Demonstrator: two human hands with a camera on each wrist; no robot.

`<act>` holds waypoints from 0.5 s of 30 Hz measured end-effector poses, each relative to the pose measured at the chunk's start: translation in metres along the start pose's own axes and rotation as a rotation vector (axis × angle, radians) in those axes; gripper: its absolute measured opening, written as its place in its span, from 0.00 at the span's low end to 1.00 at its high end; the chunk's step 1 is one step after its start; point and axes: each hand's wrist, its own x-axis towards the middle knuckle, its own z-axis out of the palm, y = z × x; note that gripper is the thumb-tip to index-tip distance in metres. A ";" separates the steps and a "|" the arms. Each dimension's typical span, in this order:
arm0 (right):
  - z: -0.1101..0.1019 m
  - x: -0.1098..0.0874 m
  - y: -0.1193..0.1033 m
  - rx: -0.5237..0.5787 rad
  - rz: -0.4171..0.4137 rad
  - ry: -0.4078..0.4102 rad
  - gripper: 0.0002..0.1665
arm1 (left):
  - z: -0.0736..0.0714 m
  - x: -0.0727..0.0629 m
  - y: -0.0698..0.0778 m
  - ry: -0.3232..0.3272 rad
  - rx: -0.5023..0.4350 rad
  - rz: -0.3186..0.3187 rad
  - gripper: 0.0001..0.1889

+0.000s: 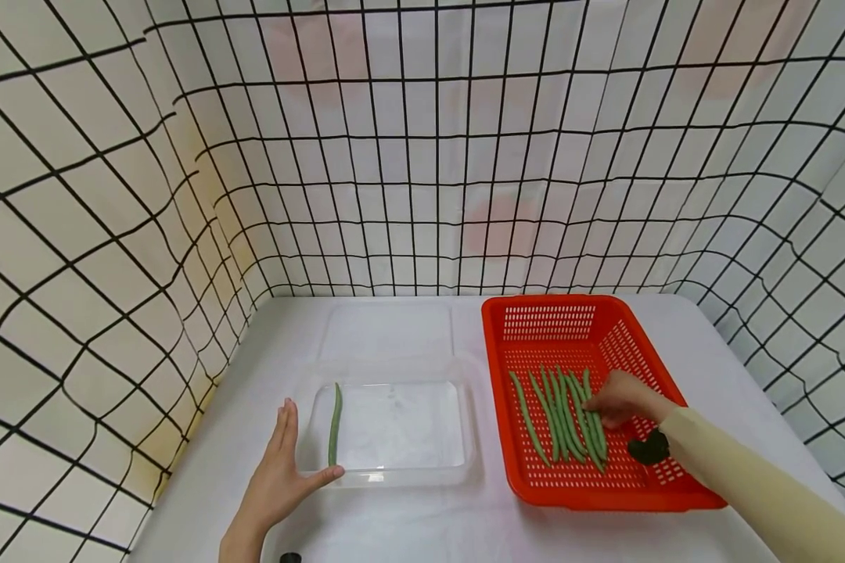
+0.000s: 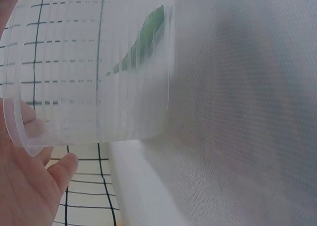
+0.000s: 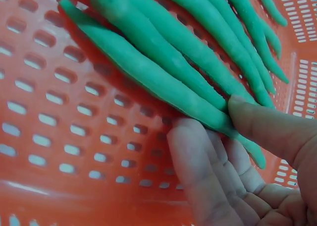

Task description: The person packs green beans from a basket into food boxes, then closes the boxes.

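Observation:
In the head view my right hand reaches into a red plastic basket, where several green beans lie side by side. The right wrist view shows its thumb and fingers pinching the outermost green bean near one end, with the bean still lying among the others. My left hand is at the left front corner of a clear plastic container, fingers straight and thumb along the front rim. A single green bean lies inside that container, along its left side.
Behind the container a flat clear lid lies on the white-covered table. Black wire mesh encloses the back and both sides. A small black object shows at the front edge, below my left hand.

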 end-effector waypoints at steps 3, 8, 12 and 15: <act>-0.001 -0.001 0.000 0.016 0.015 0.009 0.15 | 0.000 0.000 0.000 -0.005 0.000 -0.002 0.67; -0.005 -0.003 -0.002 0.041 0.019 0.034 0.14 | -0.001 0.000 0.000 -0.003 0.006 0.001 0.67; -0.011 -0.002 -0.004 0.076 0.021 0.032 0.14 | -0.001 0.000 -0.001 0.007 0.002 0.014 0.67; -0.014 -0.001 -0.008 0.157 0.022 0.013 0.14 | -0.001 0.000 -0.001 0.009 -0.001 0.019 0.67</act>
